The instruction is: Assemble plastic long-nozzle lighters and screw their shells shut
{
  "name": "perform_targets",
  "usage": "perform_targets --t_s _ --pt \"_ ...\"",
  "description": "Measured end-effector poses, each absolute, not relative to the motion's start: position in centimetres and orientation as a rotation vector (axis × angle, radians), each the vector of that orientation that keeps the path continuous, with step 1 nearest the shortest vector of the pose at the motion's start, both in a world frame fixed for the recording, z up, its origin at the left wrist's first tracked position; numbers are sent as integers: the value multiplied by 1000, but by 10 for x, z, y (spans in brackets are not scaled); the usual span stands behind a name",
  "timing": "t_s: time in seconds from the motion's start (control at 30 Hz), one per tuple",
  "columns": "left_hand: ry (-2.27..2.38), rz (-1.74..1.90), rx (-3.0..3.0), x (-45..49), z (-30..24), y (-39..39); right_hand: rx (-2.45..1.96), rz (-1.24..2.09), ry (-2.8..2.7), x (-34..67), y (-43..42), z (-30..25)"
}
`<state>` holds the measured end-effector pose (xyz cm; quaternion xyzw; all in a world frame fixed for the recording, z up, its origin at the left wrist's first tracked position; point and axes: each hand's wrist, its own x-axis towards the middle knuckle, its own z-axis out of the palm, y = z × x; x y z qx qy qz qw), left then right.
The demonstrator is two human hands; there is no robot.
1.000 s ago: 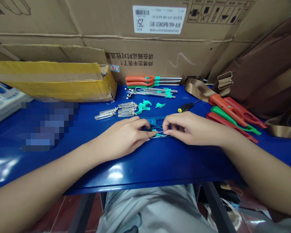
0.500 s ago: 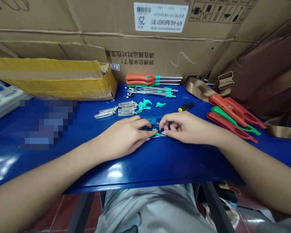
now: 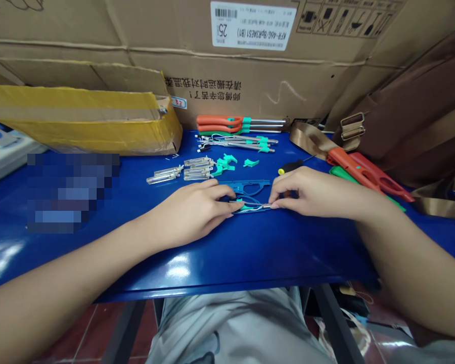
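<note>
My left hand (image 3: pixel 200 210) lies over the left part of a blue lighter shell half (image 3: pixel 246 211), its thumb and fingers pinched on it beside a teal trigger (image 3: pixel 241 204). A thin white wire runs along this shell. At the shell's right end my right hand (image 3: pixel 307 194) pinches a metal lighter tube (image 3: pixel 266 206) between thumb and forefinger. Just beyond the hands lies a second blue shell half (image 3: pixel 250 187) with an oval finger opening. My left fingers hide part of the nearer shell.
Behind are clear fuel tanks (image 3: pixel 197 173), loose teal triggers (image 3: pixel 225 164), wired metal tubes (image 3: pixel 250 144) and orange-handled lighters (image 3: pixel 220 121). A screwdriver (image 3: pixel 291 167) and coloured shells (image 3: pixel 358 169) lie right. A yellow-taped carton (image 3: pixel 129 139) stands left; a large cardboard box (image 3: pixel 258 81) closes the back.
My right hand has moved right along the shell and now pinches the metal tube at its end. More of both blue shells shows. My left hand has stayed in place.
</note>
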<state>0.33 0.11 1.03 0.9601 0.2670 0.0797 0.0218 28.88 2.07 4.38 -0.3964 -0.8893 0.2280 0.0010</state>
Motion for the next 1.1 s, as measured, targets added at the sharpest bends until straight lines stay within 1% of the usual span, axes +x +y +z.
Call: perform_targets --t_s 0.17,0.5,0.9,1.1 --pt "821 253 2977 4 10 1 -1241 636 -2838 282 18 45" --pt "816 242 2970 4 11 3 -1304 669 -2803 283 19 44" --pt "822 227 2962 3 11 2 -1253 554 -2860 281 16 46" --pt "815 235 2968 3 11 3 -1224 636 -2816 281 18 44"
